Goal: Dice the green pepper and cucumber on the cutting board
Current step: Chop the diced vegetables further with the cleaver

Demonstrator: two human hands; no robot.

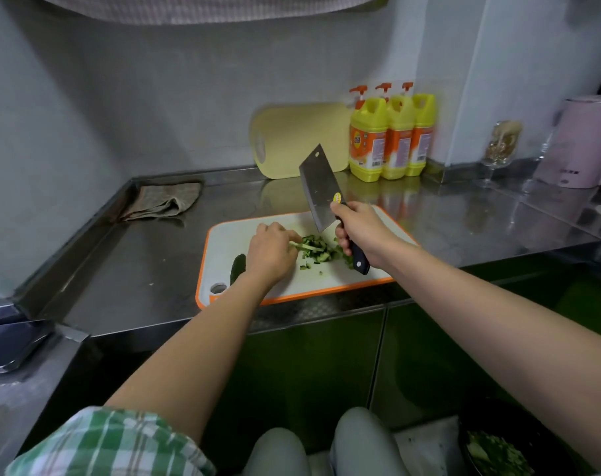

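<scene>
On the white plastic cutting board with the orange rim (228, 240), the left hand (271, 250) is curled, its fingertips pinching the near end of a few pale green cucumber strips (305, 247). The strips reach out to the right of the hand into a loose pile of diced cucumber (321, 251), which lies between the 2 hands. A dark green uncut length of cucumber (238, 269) lies on the board just left of the left wrist, partly hidden by it.

The right hand (359, 231) is wrapped tightly round the black handle of a broad steel cleaver (321, 187). The blade is lifted clear of the board and tilts up and back, above the pile (its heel is nearest the dice).

The board sits on a stainless steel counter (148, 266). At the back wall lean a pale yellow cutting board (299, 139) and 3 yellow detergent bottles with orange pumps (395, 139). A crumpled grey cloth (165, 201) lies in the counter's far left corner.
</scene>
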